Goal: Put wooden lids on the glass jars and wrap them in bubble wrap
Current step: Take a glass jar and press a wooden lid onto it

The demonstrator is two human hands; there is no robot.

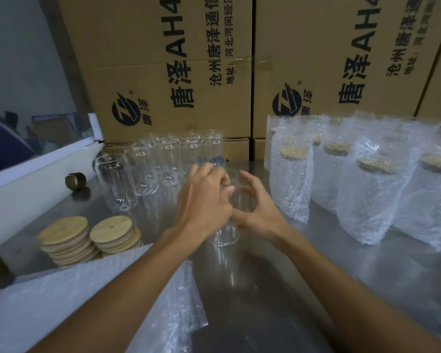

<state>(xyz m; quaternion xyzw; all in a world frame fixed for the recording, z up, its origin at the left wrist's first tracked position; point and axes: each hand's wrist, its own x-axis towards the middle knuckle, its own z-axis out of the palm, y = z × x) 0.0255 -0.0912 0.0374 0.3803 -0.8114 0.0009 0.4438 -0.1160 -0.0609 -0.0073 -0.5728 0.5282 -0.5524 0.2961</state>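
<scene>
Head view, hands: we see the left hand (pixel 204 197) curled round the upper part of a clear glass jar (pixel 225 233) standing upright on the steel table (pixel 341 289); the right hand (pixel 259 205) has its fingers bent and spread beside the jar's other side, fingertips at the glass, though we cannot tell how firmly it grips.
Head view, jar in hand: it stands near the table's middle, between the two hands, its mouth open with no lid on it.
Head view, bare jars: a cluster of empty glass jars (pixel 148 169) stands behind and to the left of the hands, close against the cardboard boxes (pixel 163 72).
Head view, lids: two stacks of wooden lids (pixel 66 238) sit side by side at the left, touching each other, just beyond the sheet of bubble wrap (pixel 61 301) that lies flat at the near left edge.
Head view, wrapped jars: several lidded jars in bubble-wrap sleeves (pixel 367 189) stand upright in rows at the right.
Head view, other: a brown tape roll (pixel 75 180) lies near the white ledge (pixel 23 182) at the left.
</scene>
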